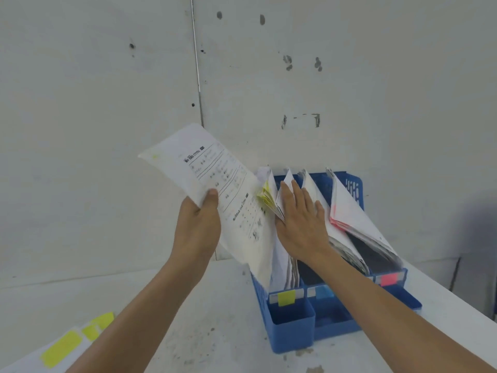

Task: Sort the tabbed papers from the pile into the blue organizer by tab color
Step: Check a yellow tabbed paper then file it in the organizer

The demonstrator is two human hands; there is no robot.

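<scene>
My left hand (197, 224) grips a printed white sheet (215, 184) by its left edge, thumb on top; a faint yellow mark shows at its upper left corner. The sheet's lower end dips into the left slot of the blue organizer (291, 329), the slot labelled with a yellow tab (286, 298). My right hand (301, 222) lies flat with straight fingers on the papers of the middle slot, pushing them to the right, beside the yellow-tabbed stack (266, 196). Pink-tabbed papers (349, 211) lean in the right slot. The pile (64, 348) with yellow tabs lies at the bottom left.
The organizer stands on a white table (215, 305) against a scuffed white wall (107, 90). Blue (324, 292) and pink (388, 279) labels mark the middle and right slots. The table's right edge runs diagonally just past the organizer.
</scene>
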